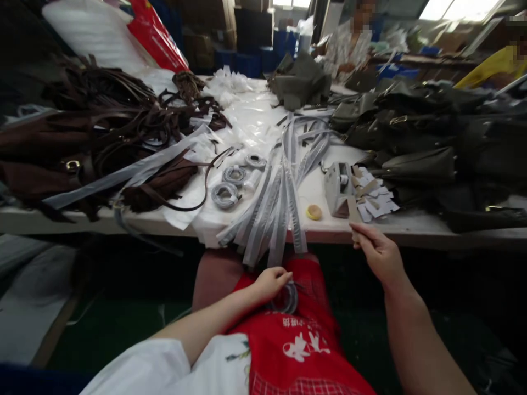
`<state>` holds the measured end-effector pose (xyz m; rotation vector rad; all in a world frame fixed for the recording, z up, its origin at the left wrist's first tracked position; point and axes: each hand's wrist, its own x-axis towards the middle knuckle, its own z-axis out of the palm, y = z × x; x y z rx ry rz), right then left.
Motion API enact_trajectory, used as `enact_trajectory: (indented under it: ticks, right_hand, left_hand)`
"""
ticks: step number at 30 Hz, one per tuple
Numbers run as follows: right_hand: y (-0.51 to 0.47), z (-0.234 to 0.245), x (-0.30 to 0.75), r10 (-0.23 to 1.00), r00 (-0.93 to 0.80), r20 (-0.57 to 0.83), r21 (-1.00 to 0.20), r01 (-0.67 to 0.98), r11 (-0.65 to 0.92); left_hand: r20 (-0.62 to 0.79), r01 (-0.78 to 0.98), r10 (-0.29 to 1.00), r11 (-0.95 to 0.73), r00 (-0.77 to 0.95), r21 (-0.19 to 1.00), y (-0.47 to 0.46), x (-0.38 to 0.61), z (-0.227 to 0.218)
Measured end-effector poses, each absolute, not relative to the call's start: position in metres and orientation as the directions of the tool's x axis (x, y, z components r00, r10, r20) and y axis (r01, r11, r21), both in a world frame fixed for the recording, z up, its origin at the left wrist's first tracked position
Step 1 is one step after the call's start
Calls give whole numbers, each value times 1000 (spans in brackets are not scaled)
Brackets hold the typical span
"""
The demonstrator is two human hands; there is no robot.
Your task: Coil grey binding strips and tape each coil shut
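Over my lap, my left hand (276,281) is closed on a coiled grey strap (290,299), which hangs below the fingers against the red apron. My right hand (376,249), raised at the table's front edge, pinches a thin beige strip (353,211). This strip stands upright beside a small grey machine (337,189); I cannot tell whether the two are joined. Long grey straps in clear plastic (284,192) lie across the table and hang over its edge. Left of them sit several similar coils (225,195). A round yellow-edged disc (313,212) rests near the machine.
Brown bags with straps (45,137) are heaped on the left, dark green bags (420,131) on the right. White and beige paper pieces (373,195) lie by the machine. A person (349,49) is at the far side, and a yellow sleeve (489,68) shows at right.
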<state>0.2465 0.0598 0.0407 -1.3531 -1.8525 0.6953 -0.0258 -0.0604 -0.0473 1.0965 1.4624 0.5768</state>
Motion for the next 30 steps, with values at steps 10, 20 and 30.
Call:
enact_trajectory:
  ticks: [10,20,30]
  right_hand:
    - [-61,28,200,915,-403,27,-938,305,163]
    - [-77,18,176,940,-321,118,-858,442,259]
    - [-85,8,161,958,-246,148,-812,523,260]
  left_hand:
    - [-581,239,806,545,116,804,-68,-23,-53]
    - [-587,224,803,556,102,800,-70,-27,-54]
    - [-592,202,801,567,93,799,-70,-27,-52]
